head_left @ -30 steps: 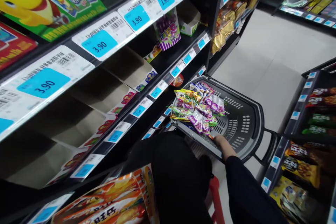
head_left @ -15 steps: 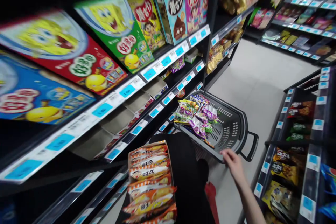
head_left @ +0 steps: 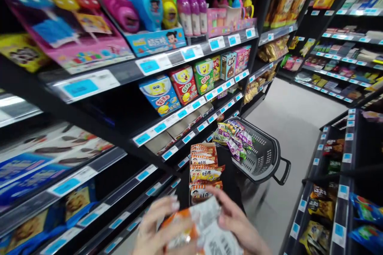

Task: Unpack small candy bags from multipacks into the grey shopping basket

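Two bare hands meet low in the near middle of the view, sharing one snack packet (head_left: 199,229). The left hand (head_left: 155,229) curls around the packet's left side, fingers wrapped over its orange printed face. The right hand (head_left: 236,223) pinches the packet's right side, thumb on top. Both are blurred, so the exact finger placement is hard to read. The packet shows orange on the left and white with a barcode on the right. It looks like thin crinkly film, light and soft, probably slick, with contents that may crush if squeezed; gripping along the sealed edges seems the safest hold.

To the left, dark shelves (head_left: 89,83) run from near to far, carrying blue price tags, toy-topped sweets, and cartoon boxes (head_left: 182,85). Just beyond the hands, a row of matching orange packets (head_left: 205,175) stands in an open display box. Farther right, a grey plastic basket (head_left: 266,155) sits on the floor, with colourful sweet bags (head_left: 235,137) piled at its left side. On the far right, another shelf (head_left: 329,191) holds more wrapped snacks.
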Action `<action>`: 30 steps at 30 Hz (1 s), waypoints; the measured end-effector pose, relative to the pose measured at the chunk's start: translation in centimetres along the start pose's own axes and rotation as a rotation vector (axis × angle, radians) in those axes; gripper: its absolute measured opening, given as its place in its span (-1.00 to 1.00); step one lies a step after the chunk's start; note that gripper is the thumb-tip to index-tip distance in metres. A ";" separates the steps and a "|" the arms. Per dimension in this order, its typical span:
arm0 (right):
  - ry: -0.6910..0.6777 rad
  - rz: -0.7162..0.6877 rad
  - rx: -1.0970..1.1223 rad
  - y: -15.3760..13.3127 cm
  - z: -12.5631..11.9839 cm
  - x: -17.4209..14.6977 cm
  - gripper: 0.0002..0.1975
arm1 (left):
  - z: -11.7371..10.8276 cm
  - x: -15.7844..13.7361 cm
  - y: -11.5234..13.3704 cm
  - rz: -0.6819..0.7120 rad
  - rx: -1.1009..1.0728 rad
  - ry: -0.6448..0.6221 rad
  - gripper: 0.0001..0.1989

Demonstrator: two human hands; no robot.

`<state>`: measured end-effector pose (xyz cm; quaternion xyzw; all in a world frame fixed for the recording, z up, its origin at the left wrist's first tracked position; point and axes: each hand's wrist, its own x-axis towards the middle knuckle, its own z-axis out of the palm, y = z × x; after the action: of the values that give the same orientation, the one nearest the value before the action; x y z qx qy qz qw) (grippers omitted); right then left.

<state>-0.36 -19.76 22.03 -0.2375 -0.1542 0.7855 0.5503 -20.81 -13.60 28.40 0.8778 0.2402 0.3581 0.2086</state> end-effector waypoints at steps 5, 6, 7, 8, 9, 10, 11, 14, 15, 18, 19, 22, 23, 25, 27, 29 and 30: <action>0.256 -0.288 -0.338 -1.7 1.5 -1.6 -0.29 | 1.3 -0.2 1.4 -0.506 -0.830 -0.046 -0.37; 0.266 -0.299 -0.409 -1.7 1.5 -1.9 -0.29 | 1.8 -0.3 1.4 -0.603 -0.953 -0.048 -0.32; 0.254 -0.294 -0.467 -1.8 1.6 -2.3 -0.29 | 2.3 -0.4 1.4 -0.695 -1.004 -0.026 -0.34; 0.224 -0.273 -0.508 -1.9 1.6 -2.6 -0.29 | 2.8 -0.4 1.3 -0.778 -1.001 0.006 -0.39; 0.183 -0.247 -0.533 -2.1 1.6 -3.0 -0.29 | 3.1 -0.5 1.1 -0.842 -0.977 0.040 -0.46; 0.147 -0.222 -0.544 -2.3 1.5 -3.4 -0.28 | 3.4 -0.5 0.9 -0.885 -0.964 0.066 -0.54; 0.119 -0.201 -0.547 -2.5 1.3 -3.8 -0.28 | 3.6 -0.6 0.7 -0.905 -0.977 0.074 -0.60; 0.146 -0.207 -0.546 -2.7 0.6 -4.4 -0.28 | 3.9 -0.6 0.3 -0.870 -1.139 0.067 -0.54; 0.194 -0.251 -0.531 -2.3 0.3 -4.3 -0.29 | 4.2 -0.6 0.4 -0.839 -1.214 0.096 -0.43; 0.429 -0.520 -0.430 -0.1 -0.2 -3.1 -0.33 | 6.1 -0.3 1.4 -0.725 -1.416 0.251 -0.12; 0.508 -0.603 -0.401 1.0 -0.3 -2.7 -0.36 | 7.0 -0.1 1.8 -0.709 -1.451 0.266 -0.10; 0.642 -0.680 -0.459 3.2 -0.7 -2.0 -0.57 | 9.4 0.3 2.5 -0.828 -1.426 0.179 -0.36; 0.662 -0.676 -0.534 3.4 -0.9 -2.1 -0.64 | 9.8 0.4 2.5 -0.886 -1.391 0.145 -0.45; 0.678 -0.684 -0.725 2.5 -1.4 -2.9 -0.73 | 9.8 0.6 2.0 -0.951 -1.306 0.080 -0.55; 0.637 -0.671 -0.855 0.2 -1.8 -4.0 -0.80 | 8.7 0.8 1.2 -0.940 -1.234 -0.063 -0.54; 0.533 -0.574 -0.839 -2.6 -1.9 -5.0 -0.65 | 7.2 1.2 0.5 -0.904 -1.185 -0.275 -0.53; 0.467 -0.486 -0.815 -3.9 -1.8 -5.3 -0.49 | 6.5 1.5 0.3 -0.886 -1.172 -0.373 -0.52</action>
<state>5.20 -23.42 23.57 -0.5583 -0.3709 0.4378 0.5992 -15.10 -14.21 25.09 0.4906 0.3014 0.1555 0.8026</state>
